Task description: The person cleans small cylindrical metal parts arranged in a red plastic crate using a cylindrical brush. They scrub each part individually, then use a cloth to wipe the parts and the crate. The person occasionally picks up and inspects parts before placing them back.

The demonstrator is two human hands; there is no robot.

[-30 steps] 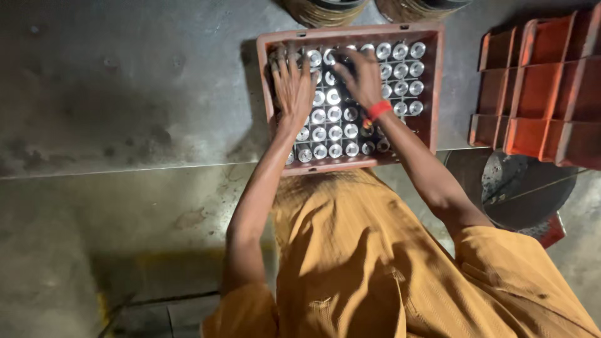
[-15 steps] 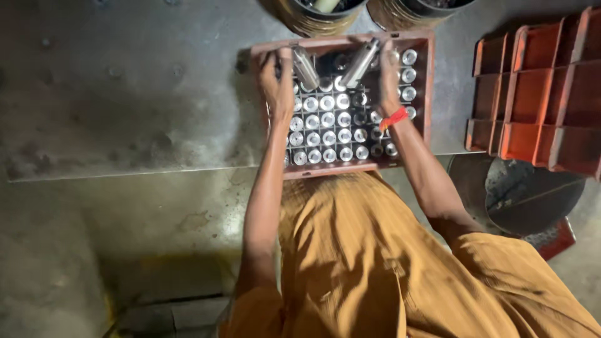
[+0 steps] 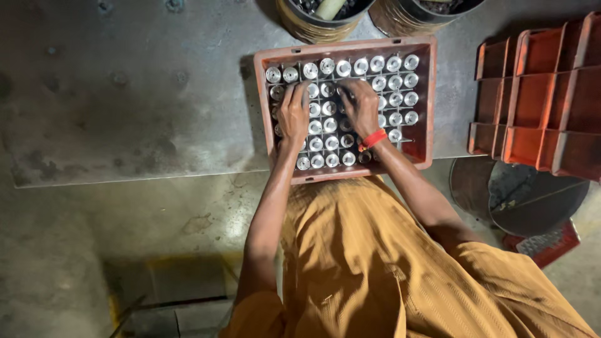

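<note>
Both your hands have come back down into the red crate [image 3: 426,100] since half a second ago, when each lifted a metal cylinder. Now your left hand [image 3: 293,116] and right hand [image 3: 362,106] lie palm-down, fingers loosely spread on the shiny cylinders [image 3: 394,81], clasping nothing. The crate sits at twelve o'clock on the steel table [image 3: 125,94].

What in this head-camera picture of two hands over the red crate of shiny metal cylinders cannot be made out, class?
- Head view: the shiny metal cylinders under the left hand and right hand are covered by them.
- Head view: whether either hand grips a cylinder; the fingertips hide it.
- Head view: the two round drums behind the red plastic crate are cut off by the top edge.
- Head view: the stacked orange trays run off the right edge.
</note>
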